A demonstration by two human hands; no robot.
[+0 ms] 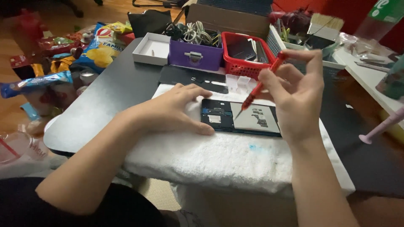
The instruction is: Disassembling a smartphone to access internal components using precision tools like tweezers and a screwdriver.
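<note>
Here, my left hand (176, 111) lay flat, fingers released, steadying the opened phone (240, 117) on the white towel (219, 155); my right hand (294, 92) fingers grasped a red screwdriver (261, 82), tip just above it.

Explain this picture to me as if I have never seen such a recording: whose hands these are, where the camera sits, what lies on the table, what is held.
There is no machine here. A person wears one camera on the head, so you look down at their own two bare hands. The left hand lies flat, steadying an opened phone with its back cover off and its insides showing. The phone rests on a white towel spread over a black table. The right hand holds a red screwdriver, tip pointing down at the phone's insides. Behind stand a purple box of cables, a red basket and a small white box. Snack bags lie off to the left.
</note>
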